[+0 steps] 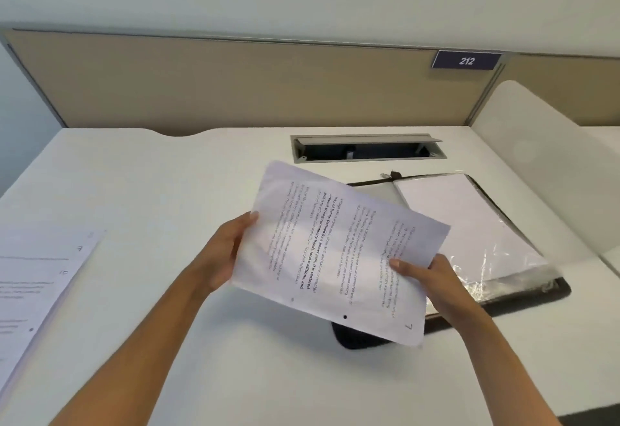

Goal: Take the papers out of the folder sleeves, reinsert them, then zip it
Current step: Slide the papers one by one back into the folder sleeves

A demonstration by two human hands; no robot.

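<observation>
A printed sheet of paper (339,254) is held up over the desk, tilted, with a handwritten 7 in its near corner. My left hand (224,254) grips its left edge, thumb on top. My right hand (432,278) pinches its right edge, thumb on the printed face. Under and behind the sheet lies the open dark zip folder (523,301); its right half shows clear plastic sleeves (476,234) with white paper inside. The folder's left half is mostly hidden by the sheet.
A stack of loose printed papers (37,288) lies at the desk's left edge. An open cable tray (365,149) is set into the white desk (167,191) behind the folder. A beige partition with a 212 sign (466,60) stands at the back.
</observation>
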